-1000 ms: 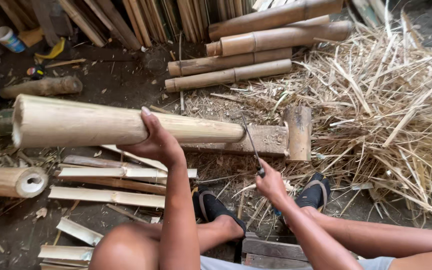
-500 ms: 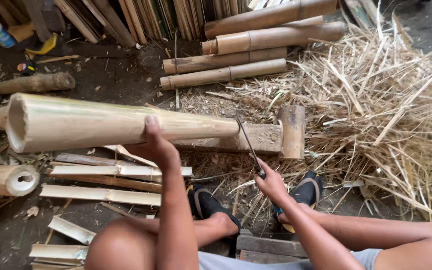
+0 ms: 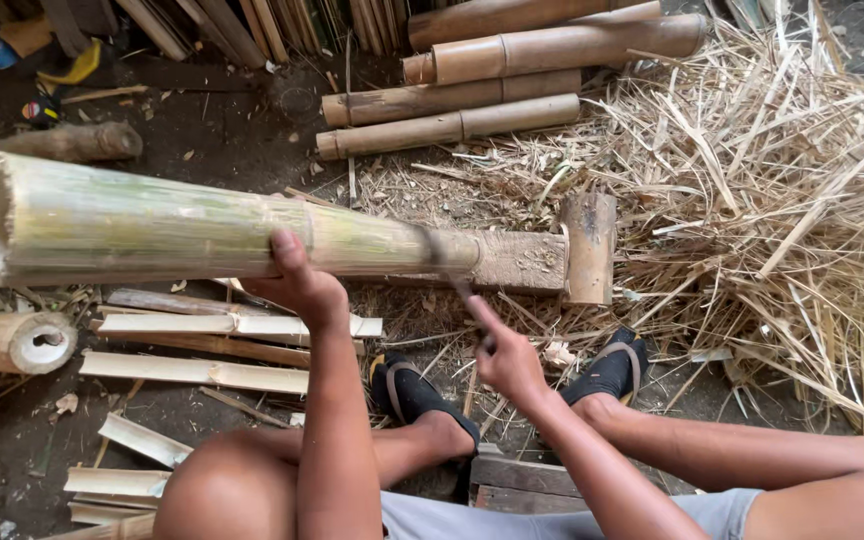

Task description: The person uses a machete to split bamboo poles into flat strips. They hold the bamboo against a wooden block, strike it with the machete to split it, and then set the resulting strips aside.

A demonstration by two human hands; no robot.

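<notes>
A thick greenish bamboo culm point(image 3: 142, 225) lies slanted, its far end resting on a wooden block point(image 3: 527, 262) and its hollow near end raised at the left. My left hand point(image 3: 297, 285) grips the culm from below at its middle. My right hand point(image 3: 507, 360) is closed on the handle of a slim blade point(image 3: 447, 262), whose blurred metal lies against the culm's end by the block. My feet in black sandals point(image 3: 407, 390) rest on the ground under the culm.
Several split bamboo slats point(image 3: 192, 370) lie on the dirt at the left beside a short hollow bamboo piece point(image 3: 12, 342). More bamboo poles point(image 3: 452, 125) are stacked at the back. A big heap of dry shavings point(image 3: 782, 200) fills the right side.
The blade has swung down from above the block onto the culm's end, and my right hand moved left with it. My left hand keeps its hold on the culm.
</notes>
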